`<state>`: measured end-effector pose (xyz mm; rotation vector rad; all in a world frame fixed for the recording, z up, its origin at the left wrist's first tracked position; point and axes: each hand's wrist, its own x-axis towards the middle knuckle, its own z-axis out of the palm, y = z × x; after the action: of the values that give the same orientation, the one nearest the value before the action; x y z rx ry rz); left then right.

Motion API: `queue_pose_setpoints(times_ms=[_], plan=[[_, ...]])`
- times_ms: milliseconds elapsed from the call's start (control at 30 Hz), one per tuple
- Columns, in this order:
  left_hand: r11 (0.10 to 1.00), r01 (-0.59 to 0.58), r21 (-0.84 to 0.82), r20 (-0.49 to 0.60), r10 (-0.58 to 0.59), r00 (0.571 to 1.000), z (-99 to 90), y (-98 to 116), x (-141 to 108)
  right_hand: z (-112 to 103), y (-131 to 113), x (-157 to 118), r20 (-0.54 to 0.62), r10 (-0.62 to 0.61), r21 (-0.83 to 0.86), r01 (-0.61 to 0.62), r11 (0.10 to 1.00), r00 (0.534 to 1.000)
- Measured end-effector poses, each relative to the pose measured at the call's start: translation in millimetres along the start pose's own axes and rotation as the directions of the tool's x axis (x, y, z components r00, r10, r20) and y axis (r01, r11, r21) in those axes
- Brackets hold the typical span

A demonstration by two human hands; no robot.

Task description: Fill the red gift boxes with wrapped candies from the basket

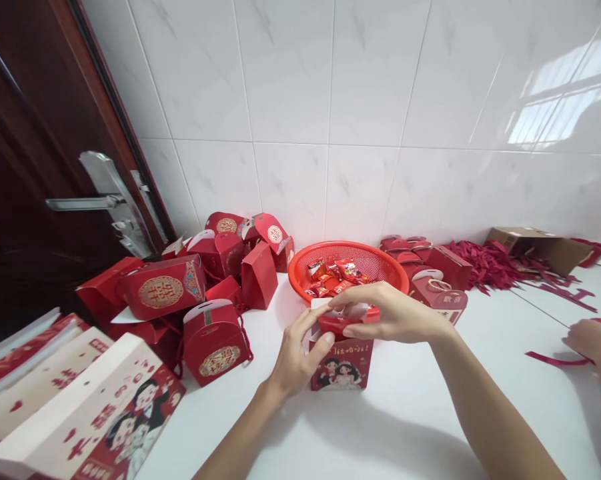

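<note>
In the middle of the white table stands a small red gift box [340,370] printed with a cartoon bride and groom, its top flaps raised. My left hand [300,353] grips the box's left side, thumb toward the front. My right hand [387,313] is curved over the top, fingers and thumb closed around the upper flaps. My hands partly hide the opening. Just behind the box, a red plastic basket [300,267] holds several wrapped candies [343,272].
Red gift boxes [215,340] are piled on the left, beside flat cream boxes [80,413]. More red boxes [437,293], dark red ribbons [480,265] and a cardboard box [535,243] lie on the right. Another person's hand [590,340] is near a ribbon at far right.
</note>
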<state>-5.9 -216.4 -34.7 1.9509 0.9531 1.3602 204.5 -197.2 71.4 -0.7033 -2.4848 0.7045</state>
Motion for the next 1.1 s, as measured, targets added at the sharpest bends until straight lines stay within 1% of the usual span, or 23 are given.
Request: queue_pose_setpoints(times_ms=[100, 200, 300, 400, 533, 567, 633, 733, 800, 867, 933, 1033, 1100], plan=[[1.000, 0.009, 0.028, -0.018, -0.008, 1.000, -0.6, -0.2, -0.1, -1.3, 2.0, -1.5, -0.028, 0.011, -0.026, -0.011, 1.000, 1.000], [0.999, 0.008, 0.050, -0.019, -0.007, 1.000, -0.1, -0.5, 0.1, -3.8, 2.1, -3.9, -0.024, 0.008, -0.068, -0.010, 0.998, 1.000], [0.997, 0.026, 0.066, -0.049, -0.023, 0.999, 2.0, -2.0, 0.4, -7.5, 1.4, -7.2, -0.050, 0.015, -0.067, -0.018, 0.998, 0.999], [0.996, 0.044, 0.077, -0.135, -0.033, 0.990, 3.1, -5.8, 0.6, -10.3, 2.6, -10.1, -0.132, 0.042, -0.047, -0.049, 0.998, 0.990], [0.987, 0.088, 0.132, -0.287, -0.047, 0.957, 0.2, -13.0, 1.3, -8.9, 11.3, -8.1, -0.257, 0.048, -0.053, -0.064, 0.997, 0.965], [0.985, 0.096, 0.145, -0.307, -0.047, 0.950, -0.7, -14.4, 1.5, -7.4, 15.0, -6.4, -0.260, 0.048, -0.046, -0.062, 0.997, 0.964], [0.983, 0.086, 0.163, -0.321, -0.029, 0.947, -1.7, -16.0, 2.0, -2.7, 23.5, -2.3, -0.213, 0.057, -0.001, -0.058, 0.998, 0.975], [0.984, 0.028, 0.178, -0.306, 0.029, 0.951, -0.8, -16.4, 2.4, 8.6, 36.4, 1.5, -0.105, 0.053, 0.078, -0.045, 0.996, 0.993], [0.982, -0.020, 0.187, -0.294, 0.075, 0.953, 0.2, -16.4, 2.1, 19.0, 43.0, 0.6, -0.088, 0.032, 0.093, -0.024, 0.995, 0.996], [0.977, -0.068, 0.200, -0.277, 0.123, 0.953, 0.4, -17.0, 1.6, 31.7, 47.4, -3.0, -0.132, 0.025, 0.091, -0.013, 0.996, 0.991], [0.970, -0.116, 0.214, -0.248, 0.169, 0.954, -0.6, -18.4, 1.1, 46.4, 50.4, -7.8, -0.233, 0.008, 0.080, 0.011, 0.997, 0.972], [0.960, -0.176, 0.216, -0.208, 0.221, 0.953, -3.4, -20.5, 1.2, 69.5, 54.1, -14.6, -0.424, -0.068, -0.014, 0.069, 0.998, 0.903], [0.958, -0.201, 0.206, -0.195, 0.242, 0.950, -5.1, -21.2, 1.7, 83.0, 56.2, -18.2, -0.502, -0.120, -0.095, 0.084, 0.992, 0.856]])
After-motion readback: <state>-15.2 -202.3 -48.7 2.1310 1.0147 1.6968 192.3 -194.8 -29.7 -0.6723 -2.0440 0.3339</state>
